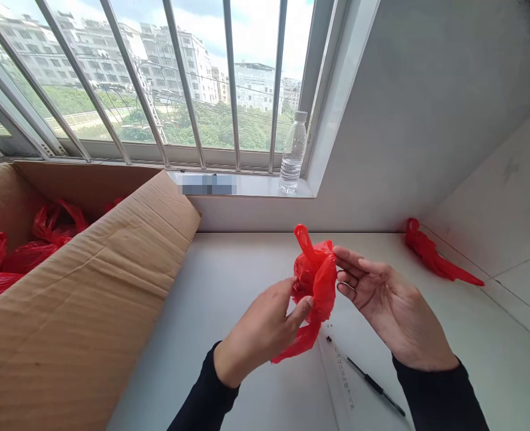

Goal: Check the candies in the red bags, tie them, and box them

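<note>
Left hand (pixel 262 323): partly curled; a crumpled red plastic bag (pixel 324 287) is gripped between thumb and fingers. Right hand (pixel 384 308): loosely open, palm showing; the bag's right edge is met by the fingertips. Bag: held between both hands, above the bench (pixel 229 257). Paper (pixel 337 389): marked with dark writing, too small to be read; a black pen (pixel 375 386) is laid near the writing.

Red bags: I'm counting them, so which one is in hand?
The middle bag, touched by left hand and right hand; another bag lies far right, the rest inside the cardboard box.
</note>
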